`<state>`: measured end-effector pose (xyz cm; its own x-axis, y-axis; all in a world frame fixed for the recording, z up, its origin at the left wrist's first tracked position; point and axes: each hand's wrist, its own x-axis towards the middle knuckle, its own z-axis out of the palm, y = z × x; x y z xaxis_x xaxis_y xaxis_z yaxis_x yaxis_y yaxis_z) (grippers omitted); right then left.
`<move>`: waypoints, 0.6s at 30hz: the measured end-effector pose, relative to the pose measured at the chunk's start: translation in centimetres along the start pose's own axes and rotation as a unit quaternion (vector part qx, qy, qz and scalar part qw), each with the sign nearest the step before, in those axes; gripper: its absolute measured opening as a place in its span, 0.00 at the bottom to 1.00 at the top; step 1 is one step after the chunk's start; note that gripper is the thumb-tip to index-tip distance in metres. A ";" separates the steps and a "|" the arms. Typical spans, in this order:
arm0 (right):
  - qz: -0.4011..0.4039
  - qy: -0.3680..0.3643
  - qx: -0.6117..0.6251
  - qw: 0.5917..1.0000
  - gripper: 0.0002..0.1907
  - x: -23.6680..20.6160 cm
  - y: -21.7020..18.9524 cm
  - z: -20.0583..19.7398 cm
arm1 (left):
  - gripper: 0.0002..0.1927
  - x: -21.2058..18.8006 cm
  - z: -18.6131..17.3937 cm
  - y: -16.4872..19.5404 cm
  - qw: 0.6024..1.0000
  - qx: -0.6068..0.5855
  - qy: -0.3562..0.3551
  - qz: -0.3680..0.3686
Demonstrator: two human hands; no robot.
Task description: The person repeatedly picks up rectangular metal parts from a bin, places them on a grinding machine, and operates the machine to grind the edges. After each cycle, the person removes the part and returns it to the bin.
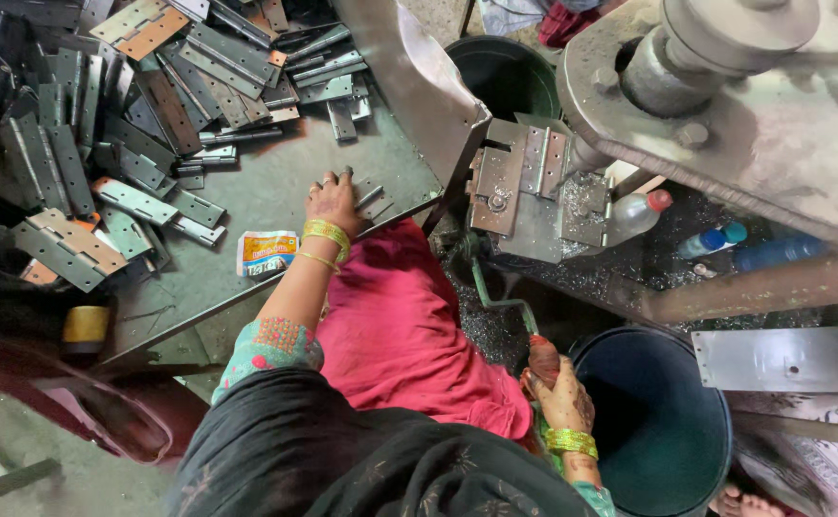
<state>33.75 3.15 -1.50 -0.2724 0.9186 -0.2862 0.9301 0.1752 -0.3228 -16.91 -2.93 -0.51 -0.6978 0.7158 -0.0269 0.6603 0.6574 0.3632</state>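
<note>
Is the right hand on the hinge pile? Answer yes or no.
No: the right hand grips the lever by the dark bucket; the left hand rests on hinges.

I count two hands of mine: my left hand (333, 198) and my right hand (560, 391). There are two dark buckets, one bucket (505, 72) up by the press and one blue bucket (658, 421) by my right side. I see three plastic bottles (641, 213). One small printed packet (267, 253) lies on the table. The hinge plates (132, 115) are heaped, too many to count.
</note>
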 end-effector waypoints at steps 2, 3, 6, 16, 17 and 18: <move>-0.003 0.006 0.003 1.000 0.38 0.1 -0.1 0.2 | 0.39 0.7 -0.2 0.1 1.000 0.002 -0.016 -0.022; -0.006 0.009 0.006 1.000 0.40 0.2 0.0 0.3 | 0.36 1.0 -0.1 0.2 0.999 -0.005 -0.022 -0.027; 0.010 0.000 0.029 1.000 0.41 0.6 0.5 1.1 | 0.26 0.6 0.8 0.1 1.000 -0.014 0.006 -0.016; -0.011 0.001 0.075 0.997 0.43 2.1 2.0 2.5 | 0.23 -2.0 -3.0 3.9 0.997 -0.039 0.052 0.043; -0.005 -0.009 0.080 0.997 0.41 2.3 2.0 2.4 | 0.24 -1.8 -4.1 5.3 0.997 -0.041 0.047 0.047; 0.004 -0.021 0.082 0.996 0.38 2.4 1.8 2.4 | 0.23 -1.8 -4.8 6.9 0.996 -0.061 -0.002 0.058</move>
<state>34.19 4.85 -4.94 -0.2777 0.9039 -0.3253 0.8803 0.1038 -0.4630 -12.42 -0.75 6.52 -0.6173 0.7866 0.0174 0.6976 0.5370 0.4743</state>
